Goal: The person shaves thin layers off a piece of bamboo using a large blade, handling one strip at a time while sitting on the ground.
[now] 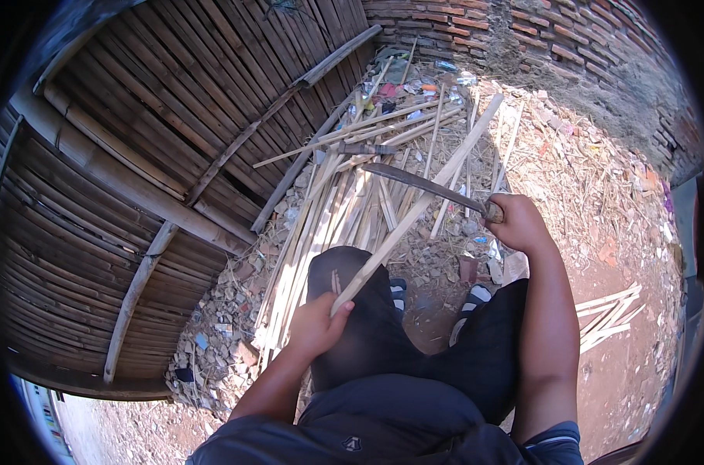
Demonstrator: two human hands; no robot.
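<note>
My left hand point(319, 324) is closed round the near end of a long, pale bamboo strip point(414, 215), close above my left knee. The strip slants up and away to the right. In my right hand point(518, 223) is the handle of a machete point(426, 184), its dark curved blade pointing left. The blade crosses the strip around its middle; whether they touch I cannot tell. Beyond my left knee lies a pile of split bamboo strips point(343, 213) on the ground. A second dark tool, hammer-like point(365, 148), rests at the far end of that pile.
A bamboo slat wall point(158, 85) stands along the left, and a brick wall point(553, 35) closes the far side. Rubble and litter point(251, 271) cover the ground beside the slats. A small stack of short strips point(609, 316) lies to my right.
</note>
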